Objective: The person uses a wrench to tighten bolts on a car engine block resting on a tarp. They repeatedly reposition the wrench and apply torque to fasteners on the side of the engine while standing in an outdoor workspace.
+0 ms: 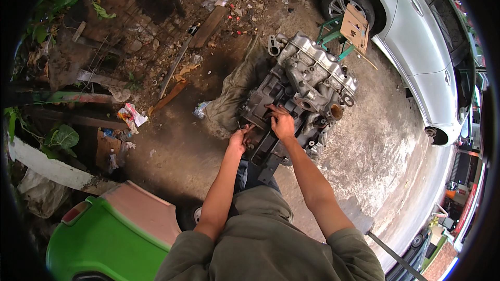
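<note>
A large grey metal engine (301,87) lies in front of me, with dark cavities on its near side and a ribbed silver cover along its far right. At its near left edge, my left hand (239,138) is closed against the metal; what its fingers grip is too small to tell. My right hand (282,122) rests on the dark middle of the block, fingers apart, holding nothing visible. A crumpled olive-grey cloth (229,105) spreads over the ground beside the engine's left side. A rusty round opening (334,111) shows on the engine's right.
A silver car (411,31) stands at the right. Beyond the engine, a green stool (329,32) has a cardboard piece (355,28) against it. Wood planks (209,25) and litter cover the dirt at the far left. A green-and-pink body panel (120,229) is near left.
</note>
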`<state>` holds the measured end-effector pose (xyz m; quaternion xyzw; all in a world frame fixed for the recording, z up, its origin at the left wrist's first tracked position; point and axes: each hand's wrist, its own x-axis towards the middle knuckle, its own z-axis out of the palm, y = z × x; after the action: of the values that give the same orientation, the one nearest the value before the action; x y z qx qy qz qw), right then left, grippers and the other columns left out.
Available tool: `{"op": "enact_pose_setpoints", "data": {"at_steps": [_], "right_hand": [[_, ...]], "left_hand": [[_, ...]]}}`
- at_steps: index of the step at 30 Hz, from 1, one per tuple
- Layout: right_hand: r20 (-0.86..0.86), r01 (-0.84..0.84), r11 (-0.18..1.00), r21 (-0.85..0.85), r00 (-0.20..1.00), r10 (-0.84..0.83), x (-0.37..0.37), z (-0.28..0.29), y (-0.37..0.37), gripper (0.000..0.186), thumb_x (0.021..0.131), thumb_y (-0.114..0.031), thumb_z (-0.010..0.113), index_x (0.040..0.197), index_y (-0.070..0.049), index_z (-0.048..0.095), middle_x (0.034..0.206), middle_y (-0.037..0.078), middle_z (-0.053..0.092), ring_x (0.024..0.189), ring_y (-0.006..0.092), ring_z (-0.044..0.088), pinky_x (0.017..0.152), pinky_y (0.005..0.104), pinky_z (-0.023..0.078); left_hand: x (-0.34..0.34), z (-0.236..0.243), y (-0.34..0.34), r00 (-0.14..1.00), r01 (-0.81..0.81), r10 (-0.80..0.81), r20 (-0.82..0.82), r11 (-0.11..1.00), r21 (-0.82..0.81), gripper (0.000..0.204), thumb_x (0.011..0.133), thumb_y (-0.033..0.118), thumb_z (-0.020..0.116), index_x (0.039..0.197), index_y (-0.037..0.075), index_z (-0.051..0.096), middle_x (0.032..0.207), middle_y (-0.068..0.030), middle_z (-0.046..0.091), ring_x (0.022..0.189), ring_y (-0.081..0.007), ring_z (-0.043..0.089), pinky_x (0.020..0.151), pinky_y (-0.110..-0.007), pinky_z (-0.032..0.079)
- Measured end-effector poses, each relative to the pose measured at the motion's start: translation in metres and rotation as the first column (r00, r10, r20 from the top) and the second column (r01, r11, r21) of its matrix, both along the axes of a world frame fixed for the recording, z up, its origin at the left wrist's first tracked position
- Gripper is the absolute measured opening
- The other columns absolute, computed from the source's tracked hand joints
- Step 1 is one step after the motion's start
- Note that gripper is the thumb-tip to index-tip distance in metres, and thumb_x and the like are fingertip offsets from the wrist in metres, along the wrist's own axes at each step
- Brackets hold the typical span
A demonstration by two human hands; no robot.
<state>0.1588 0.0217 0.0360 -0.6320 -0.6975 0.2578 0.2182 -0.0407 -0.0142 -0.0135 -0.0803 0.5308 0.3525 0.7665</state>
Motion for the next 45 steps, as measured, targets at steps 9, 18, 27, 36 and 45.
{"op": "enact_pose_setpoints", "data": {"at_steps": [9, 18, 27, 36, 45], "right_hand": [[-0.004, 0.038, 0.999, -0.039, 0.999, -0.038, -0.002, 0.002, 0.001, 0.018, 0.082, -0.002, 0.065, 0.097, -0.006, 0.074, 0.131, 0.000, 0.066, 0.130, 0.0324, 0.056, 0.109, 0.0400, 0.046], [-0.048, 0.011, 0.997, 0.072, 0.999, -0.007, -0.002, 0.007, 0.002, 0.012, 0.079, 0.004, 0.062, 0.088, 0.002, 0.070, 0.125, 0.004, 0.069, 0.114, 0.0302, 0.064, 0.112, 0.0397, 0.045], [-0.024, 0.037, 0.999, 0.014, 0.999, -0.036, -0.003, 0.014, 0.001, 0.015, 0.079, 0.002, 0.065, 0.092, -0.001, 0.072, 0.127, 0.003, 0.069, 0.121, 0.0330, 0.061, 0.110, 0.0387, 0.046], [-0.041, 0.043, 0.999, -0.029, 0.998, -0.044, -0.002, 0.013, 0.002, 0.022, 0.081, 0.001, 0.065, 0.100, -0.005, 0.074, 0.129, 0.001, 0.068, 0.125, 0.0335, 0.059, 0.109, 0.0386, 0.047], [-0.020, 0.060, 0.997, -0.050, 0.998, -0.061, -0.003, 0.008, 0.001, 0.022, 0.081, 0.002, 0.064, 0.098, -0.007, 0.076, 0.132, -0.001, 0.066, 0.131, 0.0330, 0.055, 0.109, 0.0377, 0.047]], "left_hand": [[0.005, -0.022, -0.006, 0.997, 0.042, -0.042, -0.064, 0.999, 0.002, 0.010, 0.098, 0.012, 0.064, 0.108, 0.012, 0.066, 0.107, 0.0004, 0.073, 0.067, -0.0084, 0.056, 0.055, -0.027, 0.040], [0.015, -0.002, -0.014, 0.990, 0.036, -0.022, -0.142, 0.994, 0.101, 0.030, 0.089, 0.012, 0.077, 0.118, 0.012, 0.069, 0.107, 0.0004, 0.072, 0.084, -0.0112, 0.066, 0.066, -0.028, 0.049], [0.027, -0.009, -0.015, 0.899, 0.076, 0.010, -0.438, 0.981, 0.178, 0.019, 0.086, -0.002, 0.074, 0.106, -0.001, 0.072, 0.103, -0.0086, 0.072, 0.091, -0.0175, 0.068, 0.083, -0.031, 0.053], [0.034, -0.032, -0.015, 0.831, 0.031, 0.077, -0.551, 0.983, 0.183, 0.015, 0.088, 0.000, 0.074, 0.103, 0.002, 0.074, 0.102, -0.0041, 0.074, 0.091, -0.0147, 0.067, 0.084, -0.031, 0.052], [0.040, -0.016, -0.002, 0.818, -0.066, 0.096, -0.567, 0.995, 0.074, 0.046, 0.085, -0.004, 0.075, 0.125, -0.004, 0.053, 0.105, -0.0081, 0.069, 0.090, -0.0163, 0.065, 0.083, -0.033, 0.054]]}}
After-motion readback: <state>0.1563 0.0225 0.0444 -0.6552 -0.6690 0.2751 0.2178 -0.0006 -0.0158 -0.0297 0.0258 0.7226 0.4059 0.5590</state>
